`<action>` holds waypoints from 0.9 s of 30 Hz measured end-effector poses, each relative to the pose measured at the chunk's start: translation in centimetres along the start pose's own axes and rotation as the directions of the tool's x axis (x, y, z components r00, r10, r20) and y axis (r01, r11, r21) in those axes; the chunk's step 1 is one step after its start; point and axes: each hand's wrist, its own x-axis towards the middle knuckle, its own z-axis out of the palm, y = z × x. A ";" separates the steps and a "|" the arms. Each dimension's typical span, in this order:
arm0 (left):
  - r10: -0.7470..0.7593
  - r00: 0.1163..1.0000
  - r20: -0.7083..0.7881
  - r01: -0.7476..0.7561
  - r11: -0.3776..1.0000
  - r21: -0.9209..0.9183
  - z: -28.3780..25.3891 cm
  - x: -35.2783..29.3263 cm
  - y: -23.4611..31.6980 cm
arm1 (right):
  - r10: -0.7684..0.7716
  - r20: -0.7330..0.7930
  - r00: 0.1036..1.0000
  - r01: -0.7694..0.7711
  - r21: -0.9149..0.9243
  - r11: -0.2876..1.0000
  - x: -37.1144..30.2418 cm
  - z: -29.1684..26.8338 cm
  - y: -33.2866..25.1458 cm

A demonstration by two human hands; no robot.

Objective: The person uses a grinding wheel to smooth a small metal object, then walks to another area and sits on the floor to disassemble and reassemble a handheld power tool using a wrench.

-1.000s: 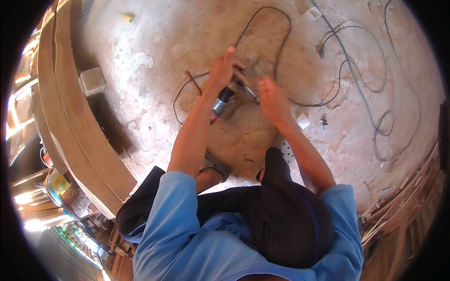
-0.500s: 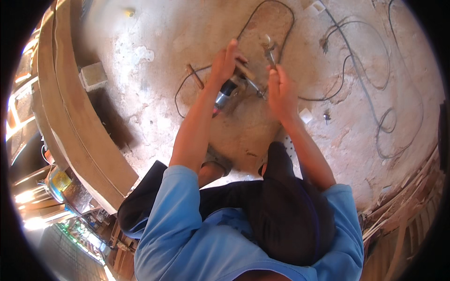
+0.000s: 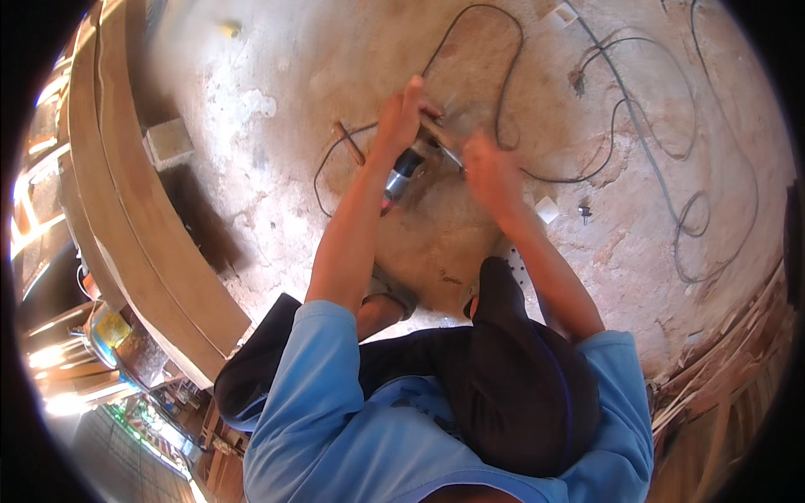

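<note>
My left hand (image 3: 397, 124) is closed at the head end of a corded power tool (image 3: 404, 171) with a black and silver body and a reddish rear. The hand itself covers its exact hold. Just right of its fingers, a brown piece (image 3: 436, 127) and a thin metal rod (image 3: 453, 158) show by the tool head. My right hand (image 3: 493, 174), smeared by motion, is closed close to the rod. The wrench it held a moment earlier is barely visible now. A short brown stick (image 3: 349, 143) lies left of my left wrist.
A dark cord (image 3: 513, 63) loops across the worn concrete floor, with further cables (image 3: 650, 138) at right. A small plug-like piece (image 3: 585, 214) and a white piece (image 3: 547, 210) lie right of my forearm. Long wooden boards (image 3: 138, 201) and a block (image 3: 168, 142) stand at left.
My right hand has moved left and slightly down toward the tool head, and the wrench that pointed up from it has swung out of clear sight. My left hand has stayed in place.
</note>
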 end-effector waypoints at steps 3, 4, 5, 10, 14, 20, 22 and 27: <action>0.018 0.998 -0.054 -0.017 1.000 0.008 0.0 0.0 0.2 | -0.134 0.033 0.990 0.137 -0.109 0.985 0.1 -0.1 0.0; 0.001 1.000 -0.031 0.000 1.000 0.018 -0.1 -0.1 0.3 | -0.095 -0.039 0.995 0.095 -0.002 0.995 0.1 -0.4 -0.1; -0.055 0.998 -0.004 0.055 0.998 0.042 -0.2 -0.4 0.5 | -0.069 -0.120 0.990 0.084 0.122 0.989 -0.2 -0.7 -0.3; -0.075 0.987 0.145 0.067 0.996 0.059 -1.4 -0.5 2.2 | 0.058 0.014 0.998 -0.059 0.122 0.991 -0.6 -2.1 -0.3; -0.181 0.899 0.399 0.076 0.961 0.265 -3.2 0.9 4.0 | 0.083 -0.073 0.994 -0.070 0.166 0.984 -0.5 -3.5 1.1; -0.229 0.687 0.689 -0.125 0.898 0.423 -3.7 4.0 5.7 | 0.101 -0.034 0.994 -0.098 0.089 0.991 -1.3 -4.4 2.3; -0.240 0.679 0.694 -0.132 0.890 0.436 -3.6 4.3 6.0 | 0.150 -0.012 0.989 -0.148 0.112 0.983 -1.5 -4.1 2.3; -0.253 0.659 0.709 -0.132 0.888 0.440 -3.3 4.2 6.6 | 0.153 0.018 0.988 -0.154 0.097 0.983 -1.4 -3.5 3.1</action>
